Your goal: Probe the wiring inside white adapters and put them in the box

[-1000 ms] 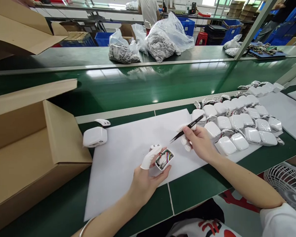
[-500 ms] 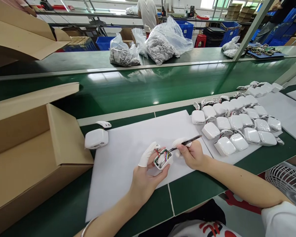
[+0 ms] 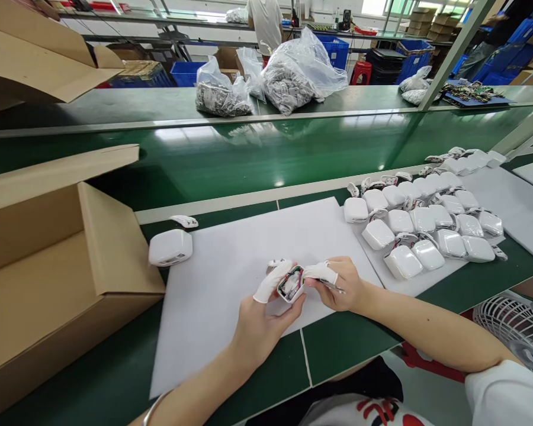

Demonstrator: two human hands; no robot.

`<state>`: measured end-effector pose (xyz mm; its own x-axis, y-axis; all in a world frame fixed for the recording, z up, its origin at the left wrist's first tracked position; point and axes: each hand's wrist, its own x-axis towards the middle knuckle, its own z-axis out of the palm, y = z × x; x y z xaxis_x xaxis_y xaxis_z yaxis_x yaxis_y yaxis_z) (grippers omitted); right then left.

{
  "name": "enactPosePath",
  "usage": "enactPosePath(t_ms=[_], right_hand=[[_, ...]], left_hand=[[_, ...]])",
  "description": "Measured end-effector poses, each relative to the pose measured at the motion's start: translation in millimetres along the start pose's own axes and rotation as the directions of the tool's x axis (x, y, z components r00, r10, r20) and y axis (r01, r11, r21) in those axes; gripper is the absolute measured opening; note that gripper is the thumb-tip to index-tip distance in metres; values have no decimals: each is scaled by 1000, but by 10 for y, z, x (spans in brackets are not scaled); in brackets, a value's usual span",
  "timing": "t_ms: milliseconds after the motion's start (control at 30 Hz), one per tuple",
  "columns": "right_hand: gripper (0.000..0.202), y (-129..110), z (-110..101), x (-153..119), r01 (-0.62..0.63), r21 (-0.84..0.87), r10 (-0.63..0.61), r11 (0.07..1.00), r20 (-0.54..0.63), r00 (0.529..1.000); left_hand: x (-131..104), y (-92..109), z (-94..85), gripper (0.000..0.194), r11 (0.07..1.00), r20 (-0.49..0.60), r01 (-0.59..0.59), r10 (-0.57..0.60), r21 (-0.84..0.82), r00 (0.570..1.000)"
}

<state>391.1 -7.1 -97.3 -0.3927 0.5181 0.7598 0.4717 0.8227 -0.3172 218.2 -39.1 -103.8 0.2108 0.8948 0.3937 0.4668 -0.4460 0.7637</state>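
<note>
My left hand (image 3: 264, 310) is closed round a small open white plastic housing (image 3: 290, 285), its open side turned up. Coloured wires and the edge of a green circuit board show inside. A small white part (image 3: 274, 265) sticks out behind my left fingers. My right hand (image 3: 337, 284) is closed on slim dark tweezers (image 3: 336, 287), which lie back in the grip and point to the right. Its thumb and forefinger touch the housing's right rim by the wires. White finger cots cover some fingers of both hands. What the right fingertips pinch is partly hidden.
White paper (image 3: 222, 307) lies under my hands on the green bench. A closed white unit (image 3: 171, 247) stands at the left, beside an open cardboard box (image 3: 124, 248). Several wrapped white units (image 3: 408, 262) sit in rows at the right. Bags of parts (image 3: 288, 80) rest beyond the belt.
The tweezers have swung from pointing into the housing to lying back in my right hand. My right fingers have moved left onto the housing's rim. The left hand keeps its hold.
</note>
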Motion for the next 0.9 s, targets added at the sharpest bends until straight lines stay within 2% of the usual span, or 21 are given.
enactPosePath(t_ms=[167,300,467,633,700,800,900], right_hand=[[37,-41,-25,101,-92,-72,88,993,-54,995],[45,-50,-46,148,-232,-57,229,971,-56,972],[46,-50,-87,141,-331,33,331,943,10,944],[39,-53,-140,154,-224,89,222,970,36,974],[39,-52,-184,172,-225,158,224,961,27,974],[37,-46,-276,215,-329,301,349,895,-14,937],[31,-25,-365,274,-428,388,457,816,20,889]], left_hand=[[38,6,-3,30,977,-28,-188,192,101,981],[73,36,-12,27,939,-15,-314,319,142,948],[85,56,-33,26,918,40,-364,363,159,931],[75,46,-35,28,914,61,-374,369,158,927],[73,47,-31,27,914,55,-372,368,162,928],[74,56,-26,25,912,45,-373,371,172,928],[72,61,-18,24,908,34,-373,374,191,927]])
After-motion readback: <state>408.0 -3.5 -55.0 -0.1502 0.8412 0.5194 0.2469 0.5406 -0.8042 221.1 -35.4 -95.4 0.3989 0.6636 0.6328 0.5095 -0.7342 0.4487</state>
